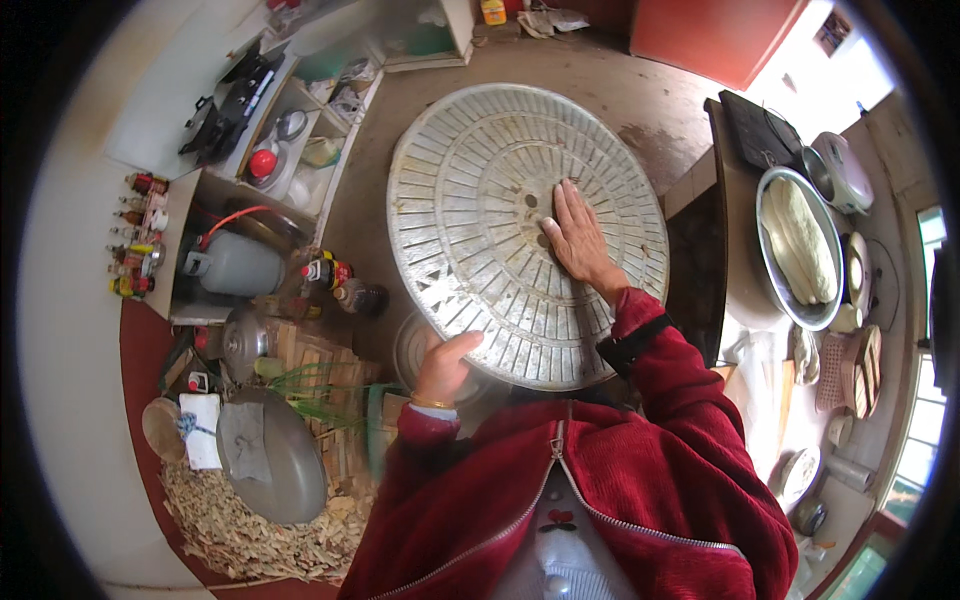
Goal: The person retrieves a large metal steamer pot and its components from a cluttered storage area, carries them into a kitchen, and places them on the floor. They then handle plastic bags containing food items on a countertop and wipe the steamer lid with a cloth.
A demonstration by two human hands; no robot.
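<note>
A large round metal steamer tray [487, 247], slotted in rings and stained in places, is held up in front of me. My left hand [444, 369] grips its near left rim, thumb over the top face and the fingers hidden beneath. My right hand [581, 236] lies flat on the tray just right of its centre, fingers extended and the thumb slightly apart. Beside that thumb are small round holes in the middle of the tray. Below the rim at the left, part of a round metal lid or pot [411, 349] shows.
At right, a counter bears a metal basin [763, 247] with long pieces of dough [799, 240]. A gas cylinder [240, 262], bottles [330, 271] and a gas stove [225, 112] stand left. Lower left are green onions [315, 397], a wok [289, 465] and wood chips [255, 547].
</note>
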